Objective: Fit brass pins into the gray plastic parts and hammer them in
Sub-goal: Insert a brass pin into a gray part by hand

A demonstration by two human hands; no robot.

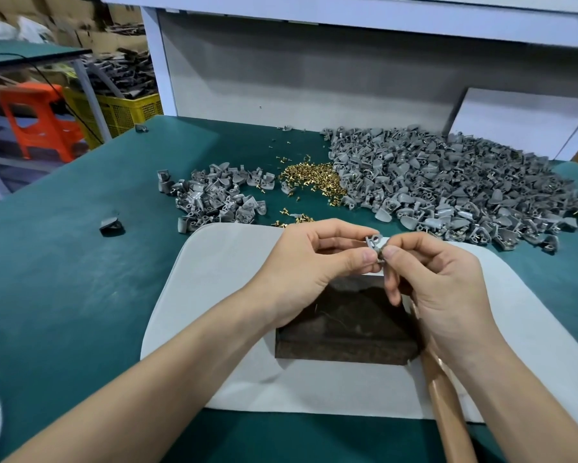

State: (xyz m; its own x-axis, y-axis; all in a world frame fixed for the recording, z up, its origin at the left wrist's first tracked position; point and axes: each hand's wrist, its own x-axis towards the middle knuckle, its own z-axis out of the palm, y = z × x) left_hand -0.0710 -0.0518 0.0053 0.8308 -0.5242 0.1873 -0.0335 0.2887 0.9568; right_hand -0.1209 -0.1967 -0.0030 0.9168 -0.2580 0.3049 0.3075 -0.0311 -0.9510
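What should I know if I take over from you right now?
Left hand pinches a gray part above the white mat; right hand pinches the same part's other side. Any pin there is hidden.
Brass pins lie heaped behind, between a small gray pile on the left and a big pile on the right, where many show pins, so likely done.
Hammer handle lies under the right wrist, beside the dark block.
Left: seat a pin, hammer it, probably work through the small pile.

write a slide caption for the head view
Left hand and right hand pinch a gray plastic part near a dark block, brass pins piled behind.
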